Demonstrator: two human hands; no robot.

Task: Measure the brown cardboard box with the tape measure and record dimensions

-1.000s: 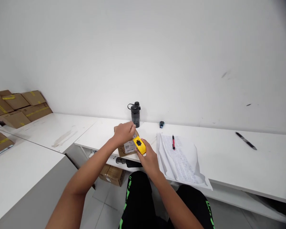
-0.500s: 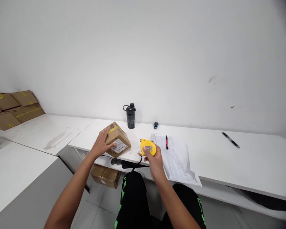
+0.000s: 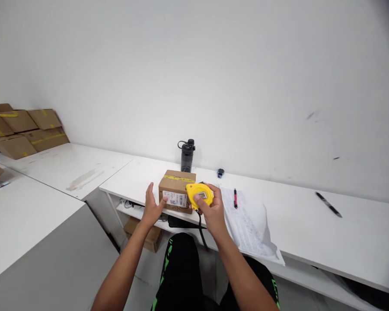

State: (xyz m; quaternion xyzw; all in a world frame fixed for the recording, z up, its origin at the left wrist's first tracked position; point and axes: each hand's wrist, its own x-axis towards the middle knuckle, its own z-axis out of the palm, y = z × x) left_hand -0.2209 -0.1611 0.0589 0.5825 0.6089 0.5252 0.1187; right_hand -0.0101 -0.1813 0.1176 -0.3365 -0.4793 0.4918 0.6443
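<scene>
Right hand (image 3: 215, 209): fingers and thumb clamped on one yellow tape measure (image 3: 193, 190), black strap (image 3: 201, 233) hanging. Left hand (image 3: 152, 210): fingers and thumb spread apart, thumb at the label (image 3: 180, 200) of one cardboard box (image 3: 175, 186); contact, I cannot tell. Box: at the desk's (image 3: 129, 178) front edge, between both hands, tape measure before its right end.

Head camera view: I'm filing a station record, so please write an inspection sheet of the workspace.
Surface: white desk, smear on its left section.
Job's things: yellow tape measure; cardboard box, taped and labelled, on the desk.
Clutter: black bottle, small dark-blue item, red pen on papers, dark pen-like item.
Hands: left hand open beside the box, contact unclear; right hand gripping the tape measure.
Cables: nothing seen for certain; black strap hangs from the tape measure.
Surroundings: white wall, marked at right; stacked cartons far left.
</scene>
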